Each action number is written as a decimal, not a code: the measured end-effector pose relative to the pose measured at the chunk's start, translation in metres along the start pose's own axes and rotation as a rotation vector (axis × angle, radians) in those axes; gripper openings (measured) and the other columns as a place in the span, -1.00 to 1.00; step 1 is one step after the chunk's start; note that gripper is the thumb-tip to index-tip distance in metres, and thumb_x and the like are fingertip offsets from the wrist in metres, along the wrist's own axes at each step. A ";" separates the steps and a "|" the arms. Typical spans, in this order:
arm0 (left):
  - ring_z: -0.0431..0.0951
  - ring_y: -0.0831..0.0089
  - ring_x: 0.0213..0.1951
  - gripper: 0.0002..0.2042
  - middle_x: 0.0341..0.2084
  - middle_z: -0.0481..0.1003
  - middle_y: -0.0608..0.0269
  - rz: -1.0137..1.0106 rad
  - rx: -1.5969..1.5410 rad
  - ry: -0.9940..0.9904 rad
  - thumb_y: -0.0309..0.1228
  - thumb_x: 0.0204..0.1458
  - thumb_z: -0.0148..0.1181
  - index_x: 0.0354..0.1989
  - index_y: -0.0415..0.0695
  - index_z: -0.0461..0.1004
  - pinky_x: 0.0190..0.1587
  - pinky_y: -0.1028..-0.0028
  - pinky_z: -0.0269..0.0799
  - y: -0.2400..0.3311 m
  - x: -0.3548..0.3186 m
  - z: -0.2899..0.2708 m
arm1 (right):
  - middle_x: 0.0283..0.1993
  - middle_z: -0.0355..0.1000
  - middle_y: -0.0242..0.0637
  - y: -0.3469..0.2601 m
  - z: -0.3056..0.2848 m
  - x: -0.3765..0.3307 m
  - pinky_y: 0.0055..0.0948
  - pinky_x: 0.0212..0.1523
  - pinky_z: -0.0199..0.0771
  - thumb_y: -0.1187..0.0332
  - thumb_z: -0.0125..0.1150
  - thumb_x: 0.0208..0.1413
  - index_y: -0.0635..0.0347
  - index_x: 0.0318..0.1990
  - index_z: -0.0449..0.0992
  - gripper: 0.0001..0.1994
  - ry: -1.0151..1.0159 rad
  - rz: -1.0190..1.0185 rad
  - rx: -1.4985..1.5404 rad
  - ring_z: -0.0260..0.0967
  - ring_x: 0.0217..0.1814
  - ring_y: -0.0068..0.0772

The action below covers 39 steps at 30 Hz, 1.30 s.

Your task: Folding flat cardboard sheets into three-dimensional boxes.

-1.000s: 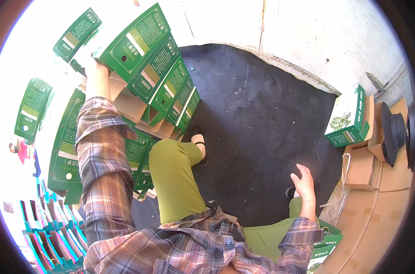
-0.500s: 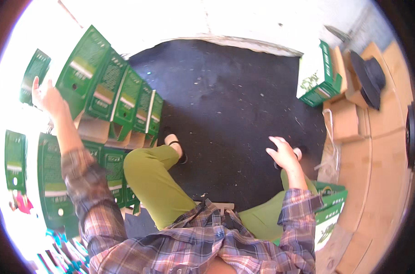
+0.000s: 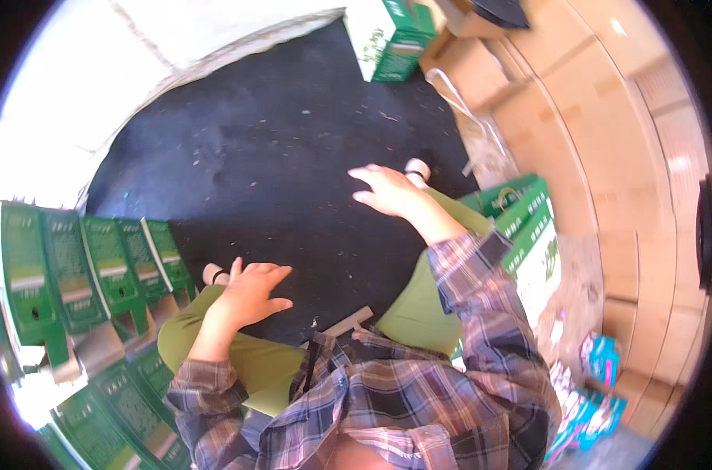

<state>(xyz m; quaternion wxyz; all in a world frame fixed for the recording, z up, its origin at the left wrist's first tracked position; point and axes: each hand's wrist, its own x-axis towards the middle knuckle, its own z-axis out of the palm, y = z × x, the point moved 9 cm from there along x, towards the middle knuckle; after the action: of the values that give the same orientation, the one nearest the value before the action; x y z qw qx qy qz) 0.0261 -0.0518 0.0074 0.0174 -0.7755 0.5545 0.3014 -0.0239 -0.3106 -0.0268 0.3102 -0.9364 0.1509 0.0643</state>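
My left hand is empty, fingers apart, above my left knee in green trousers. To its left stand several green cartons in stacked rows, and the hand is apart from them. My right hand reaches forward over the dark floor, also empty with its fingers spread. It is near my right foot. Beside my right leg is a green and white carton with a rope-like loop at its top.
Brown cardboard boxes form a wall along the right. Another green and white carton stands at the far right, next to a dark hat-like thing. A white strap hangs by the boxes. Blue-and-pink packs lie at the lower right.
My view has turned to the right. My left hand has come away from the green cartons on the left to above my knee. The right hand remains outstretched.
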 end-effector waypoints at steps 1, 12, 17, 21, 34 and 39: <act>0.27 0.17 0.21 -0.37 0.09 0.38 0.16 0.011 -0.140 0.007 -0.13 -0.11 0.31 0.19 -0.03 0.33 0.29 -0.16 -0.07 0.001 0.000 -0.005 | 0.09 0.37 0.00 0.001 -0.002 0.002 -0.16 0.13 0.36 0.25 0.23 0.07 0.14 0.16 0.36 -0.52 0.022 0.000 0.017 0.34 0.14 0.01; 0.38 0.13 0.11 -0.40 0.09 0.39 0.12 -0.078 -0.086 0.151 -0.30 -0.09 0.32 0.19 -0.10 0.32 0.22 0.07 0.17 -0.012 0.016 -0.016 | -0.03 0.50 -0.21 0.037 -0.123 -0.108 -0.45 0.01 0.44 0.41 0.18 0.15 0.21 0.07 0.48 -0.68 0.637 0.051 0.711 0.44 -0.01 -0.46; 0.38 0.11 0.10 -0.40 0.07 0.40 0.06 -0.052 -0.158 0.101 -0.32 -0.09 0.32 0.19 -0.14 0.32 0.13 0.20 0.29 -0.006 0.026 -0.008 | -0.12 0.54 -0.24 0.185 -0.080 -0.230 -0.50 -0.02 0.45 0.41 0.16 0.17 0.30 -0.02 0.50 -0.75 0.910 0.441 0.509 0.48 -0.08 -0.46; 0.39 0.09 0.09 -0.41 0.05 0.40 0.04 -0.013 -0.100 0.144 -0.34 -0.09 0.32 0.18 -0.15 0.32 0.11 0.19 0.30 0.003 0.036 -0.012 | -0.31 0.55 -0.30 0.303 0.044 -0.374 -0.52 -0.39 0.43 0.36 0.19 0.10 0.25 -0.10 0.56 -0.76 0.981 0.924 0.332 0.44 -0.35 -0.55; 0.39 0.06 0.09 -0.42 0.04 0.41 0.02 -0.092 -0.062 0.110 -0.36 -0.09 0.31 0.17 -0.17 0.33 0.09 0.20 0.34 0.002 0.040 -0.016 | 0.02 0.21 -0.25 0.288 0.316 -0.498 -0.05 -0.29 0.45 0.10 0.13 0.12 -0.01 0.02 0.36 -0.64 0.695 1.502 1.243 0.23 -0.27 -0.10; 0.39 0.06 0.09 -0.43 0.05 0.41 0.02 -0.046 -0.119 0.131 -0.36 -0.09 0.30 0.16 -0.17 0.33 0.09 0.20 0.34 0.000 0.048 -0.011 | -0.15 0.40 -0.28 0.261 0.285 -0.513 -0.28 -0.28 0.47 0.06 0.16 0.16 0.02 -0.11 0.45 -0.71 1.411 1.664 1.718 0.34 -0.24 -0.39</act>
<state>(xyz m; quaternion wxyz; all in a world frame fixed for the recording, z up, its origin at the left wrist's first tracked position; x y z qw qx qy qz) 0.0404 -0.0963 -0.0068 -0.0578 -0.8057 0.5176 0.2820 -0.6009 -0.2138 -0.2909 0.5127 0.0756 0.7733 -0.3653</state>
